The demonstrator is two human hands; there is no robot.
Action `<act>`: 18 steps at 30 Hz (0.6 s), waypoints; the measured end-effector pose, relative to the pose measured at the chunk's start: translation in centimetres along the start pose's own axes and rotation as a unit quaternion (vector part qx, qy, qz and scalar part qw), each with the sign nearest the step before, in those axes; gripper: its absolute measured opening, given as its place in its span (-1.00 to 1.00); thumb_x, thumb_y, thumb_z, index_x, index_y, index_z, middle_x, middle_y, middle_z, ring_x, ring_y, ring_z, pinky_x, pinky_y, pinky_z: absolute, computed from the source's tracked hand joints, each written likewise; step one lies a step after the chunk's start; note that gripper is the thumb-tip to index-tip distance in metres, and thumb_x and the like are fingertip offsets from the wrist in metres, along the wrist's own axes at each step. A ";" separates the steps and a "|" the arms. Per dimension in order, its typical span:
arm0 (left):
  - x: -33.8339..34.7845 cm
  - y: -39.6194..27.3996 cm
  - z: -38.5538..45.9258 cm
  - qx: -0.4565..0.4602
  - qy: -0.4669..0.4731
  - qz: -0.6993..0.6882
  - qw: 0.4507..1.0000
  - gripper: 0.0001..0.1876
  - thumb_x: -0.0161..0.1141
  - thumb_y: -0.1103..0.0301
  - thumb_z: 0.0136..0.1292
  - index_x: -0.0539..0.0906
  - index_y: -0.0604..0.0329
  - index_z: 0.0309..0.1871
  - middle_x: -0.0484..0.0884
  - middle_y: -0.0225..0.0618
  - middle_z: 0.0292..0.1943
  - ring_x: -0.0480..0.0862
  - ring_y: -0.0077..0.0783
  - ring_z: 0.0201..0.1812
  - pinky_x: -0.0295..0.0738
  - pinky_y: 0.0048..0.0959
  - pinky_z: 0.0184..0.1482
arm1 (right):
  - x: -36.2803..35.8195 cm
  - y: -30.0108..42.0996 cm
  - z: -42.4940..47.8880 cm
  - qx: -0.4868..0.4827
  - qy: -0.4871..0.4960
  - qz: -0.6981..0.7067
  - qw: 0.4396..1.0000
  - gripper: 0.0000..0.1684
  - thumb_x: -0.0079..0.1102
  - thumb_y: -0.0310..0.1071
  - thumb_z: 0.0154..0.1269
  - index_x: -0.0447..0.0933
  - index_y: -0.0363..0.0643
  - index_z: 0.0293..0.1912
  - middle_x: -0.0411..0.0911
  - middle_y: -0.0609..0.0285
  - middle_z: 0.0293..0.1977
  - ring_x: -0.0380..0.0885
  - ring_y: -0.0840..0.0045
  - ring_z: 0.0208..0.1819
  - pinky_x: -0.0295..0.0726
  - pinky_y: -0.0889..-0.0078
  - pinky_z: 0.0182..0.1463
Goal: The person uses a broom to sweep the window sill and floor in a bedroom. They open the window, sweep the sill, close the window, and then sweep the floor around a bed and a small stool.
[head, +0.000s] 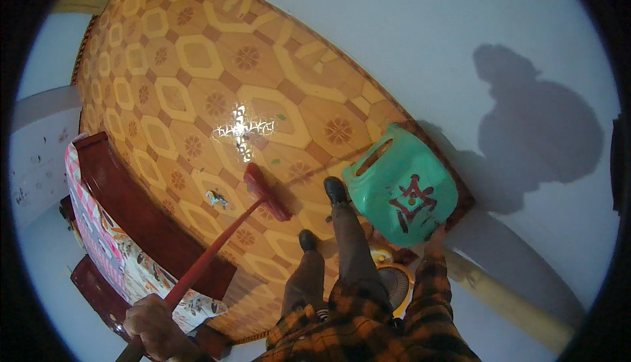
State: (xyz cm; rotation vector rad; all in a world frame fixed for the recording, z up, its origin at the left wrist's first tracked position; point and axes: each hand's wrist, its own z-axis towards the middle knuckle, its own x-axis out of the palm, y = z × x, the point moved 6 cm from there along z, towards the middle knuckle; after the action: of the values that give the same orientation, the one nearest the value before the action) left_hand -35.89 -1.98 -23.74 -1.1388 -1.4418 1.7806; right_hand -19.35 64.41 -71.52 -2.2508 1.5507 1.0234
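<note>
My left hand is closed around the long red handle of a broom. The broom's red head rests on the patterned tile floor, left of my feet. My right hand is at the near edge of a green plastic chair, its fingers partly hidden, and appears to grip it. The chair has a slot in one side and a dark red star-like figure on its surface. A crumpled wrapper lies left of the broom head. Small green leaves are scattered beyond it.
On the left stands a bed with a dark red wooden frame and patterned bedding. A white wall runs along the right, behind the chair. Near my right leg is a round fan with a yellow rim. My shoes are beside the chair.
</note>
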 end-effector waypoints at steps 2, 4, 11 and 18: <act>0.2 -1.3 0.9 0.019 0.037 -0.023 0.999 -0.90 0.02 0.39 0.33 0.40 0.01 -0.35 0.32 -0.49 -0.47 0.39 -0.52 -0.36 0.28 -0.42 -0.15 | -1.0 -1.7 -1.1 -0.020 0.001 -0.167 0.986 -0.42 0.02 -0.02 0.46 0.36 -0.20 0.27 0.47 0.12 0.17 0.48 0.25 0.11 0.48 0.16 0.18; 0.1 -2.8 1.4 0.042 0.069 -0.046 0.996 -0.93 0.03 0.40 0.33 0.44 0.03 -0.32 0.36 -0.45 -0.41 0.44 -0.48 -0.29 0.31 -0.41 -0.12 | -1.0 -0.1 -2.6 -0.112 -0.035 -0.238 0.964 -0.47 0.03 -0.07 0.46 0.37 -0.21 0.25 0.49 0.13 0.15 0.50 0.25 0.09 0.48 0.17 0.17; 2.0 -6.5 0.8 0.142 0.029 -0.182 0.972 -0.75 0.12 0.26 0.30 0.41 0.00 -0.52 0.37 -0.46 -0.53 0.45 -0.47 -0.43 0.37 -0.39 -0.32 | 5.8 37.0 -23.9 -0.476 0.091 0.072 0.872 -0.02 0.56 -0.26 -0.04 0.29 -0.16 0.36 0.39 -0.08 0.24 0.38 0.05 0.28 0.36 0.10 0.34; 8.7 -1.3 5.5 0.120 0.283 -0.303 0.902 -0.49 0.30 0.21 0.26 0.27 0.08 -0.71 0.33 -0.41 -0.71 0.34 -0.36 -0.68 0.30 -0.33 -0.54 | 14.5 49.1 -25.3 -0.630 0.095 0.154 0.755 -0.51 0.48 -0.31 -0.13 0.61 -0.03 -0.09 0.64 0.13 -0.29 0.61 0.14 -0.13 0.50 0.14 -0.01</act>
State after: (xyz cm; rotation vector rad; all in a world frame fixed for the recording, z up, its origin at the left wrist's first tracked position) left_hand -44.91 3.09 -24.40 -0.8472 -1.0275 1.0346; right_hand -49.45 19.69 -52.69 -2.9160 1.4951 2.6194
